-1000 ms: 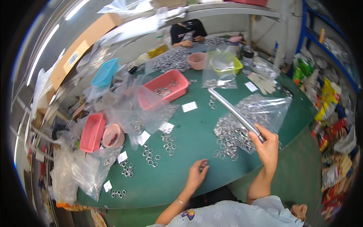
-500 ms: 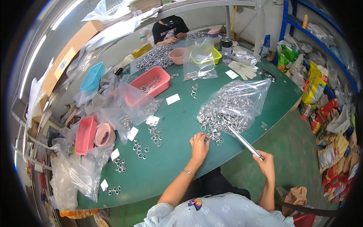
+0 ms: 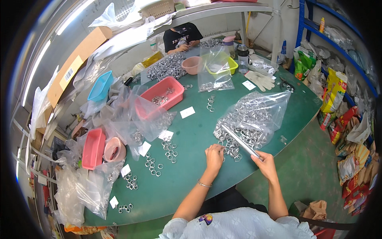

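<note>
a red tray (image 3: pixel 172 88), pink bowl (image 3: pixel 192 65) and white gloves (image 3: pixel 260 79) sit far across the green table (image 3: pixel 191 139).

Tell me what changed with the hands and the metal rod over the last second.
The left hand moved from bare table to the edge of the ring pile. The right hand lowered the metal rod over the pile, gripping it throughout. The clear bag and pink trays stayed put.

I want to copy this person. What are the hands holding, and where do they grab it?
The right hand holds a thin metal rod by its near end. The left hand touches the loose metal rings; whether it grips one cannot be told.
</note>
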A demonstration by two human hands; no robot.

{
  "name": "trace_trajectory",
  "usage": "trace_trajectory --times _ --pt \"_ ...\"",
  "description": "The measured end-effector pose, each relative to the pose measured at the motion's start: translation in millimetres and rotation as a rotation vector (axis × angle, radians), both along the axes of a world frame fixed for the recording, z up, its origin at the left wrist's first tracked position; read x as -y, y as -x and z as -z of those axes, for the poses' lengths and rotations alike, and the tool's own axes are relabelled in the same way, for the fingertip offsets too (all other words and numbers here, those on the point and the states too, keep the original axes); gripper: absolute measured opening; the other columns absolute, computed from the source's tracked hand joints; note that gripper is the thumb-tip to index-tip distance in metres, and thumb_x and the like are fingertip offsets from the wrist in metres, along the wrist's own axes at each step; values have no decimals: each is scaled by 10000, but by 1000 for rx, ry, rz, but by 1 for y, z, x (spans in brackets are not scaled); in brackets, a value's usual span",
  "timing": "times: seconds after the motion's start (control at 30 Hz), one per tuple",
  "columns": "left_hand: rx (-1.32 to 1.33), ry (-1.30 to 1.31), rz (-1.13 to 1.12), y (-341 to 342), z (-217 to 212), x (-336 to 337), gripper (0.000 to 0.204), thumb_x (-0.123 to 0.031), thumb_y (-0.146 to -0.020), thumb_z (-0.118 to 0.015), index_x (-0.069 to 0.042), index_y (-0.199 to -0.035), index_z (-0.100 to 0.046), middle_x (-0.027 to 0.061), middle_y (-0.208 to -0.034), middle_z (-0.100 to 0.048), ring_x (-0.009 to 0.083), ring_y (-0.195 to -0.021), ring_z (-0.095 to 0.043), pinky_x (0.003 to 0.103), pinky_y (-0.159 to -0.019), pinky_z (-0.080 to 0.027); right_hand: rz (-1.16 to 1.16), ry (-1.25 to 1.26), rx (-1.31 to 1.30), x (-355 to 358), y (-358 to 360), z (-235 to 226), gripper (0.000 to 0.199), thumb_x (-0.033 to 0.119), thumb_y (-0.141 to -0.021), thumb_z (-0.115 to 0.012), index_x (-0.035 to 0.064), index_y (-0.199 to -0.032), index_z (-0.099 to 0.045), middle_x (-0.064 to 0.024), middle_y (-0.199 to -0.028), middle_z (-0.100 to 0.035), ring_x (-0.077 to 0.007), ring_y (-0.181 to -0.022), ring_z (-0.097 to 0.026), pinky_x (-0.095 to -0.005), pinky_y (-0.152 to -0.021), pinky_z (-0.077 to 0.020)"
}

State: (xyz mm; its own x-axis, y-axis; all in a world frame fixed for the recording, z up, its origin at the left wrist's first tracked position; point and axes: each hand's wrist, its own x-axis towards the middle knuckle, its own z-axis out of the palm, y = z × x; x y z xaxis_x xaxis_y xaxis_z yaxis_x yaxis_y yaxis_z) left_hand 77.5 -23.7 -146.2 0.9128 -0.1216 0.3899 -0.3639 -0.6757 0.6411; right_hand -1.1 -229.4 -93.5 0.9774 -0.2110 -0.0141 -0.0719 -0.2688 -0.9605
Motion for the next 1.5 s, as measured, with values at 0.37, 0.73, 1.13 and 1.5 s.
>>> trace_trajectory --times 0.37,0.73,1.13,1.5 --pt "164 783 -177 10 -116 -80 140 73 -805 -553 38 -906 -644 82 -839 -628 147 -749 -602 247 -680 -489 -386 -511 -45 -116 -83 -32 179 192 -819 -657 22 -863 -622 66 -568 -476 2 -467 -379 -173 -407 -268" --pt "343 600 -252 27 -57 -140 233 108 -789 -523 43 -1004 -585 164 -1014 -594 225 -894 -594 287 -763 -479 -834 -903 -420 -228 -100 -16 164 192 -874 -587 37 -910 -549 8 -617 -480 -9 -378 -304 -184 -356 -243" --pt "-105 1559 73 29 7 -156 321 -161 -847 -604 59 -1075 -556 99 -1169 -465 201 -1079 -480 328 -911 -388 -700 -612 -113 -244 -95 16 225 45 -807 -641 -1 -1017 -574 45 -738 -531 -1 -590 -421 -156 -488 -333" --pt "-121 2011 80 9 -15 -193 322 -201 -865 -581 -36 -1136 -520 72 -1082 -544 161 -933 -527 313 -808 -431 -757 -581 -176 -220 -105 7 309 87 -823 -625 -20 -1101 -543 40 -671 -487 -12 -525 -390 -160 -446 -285"
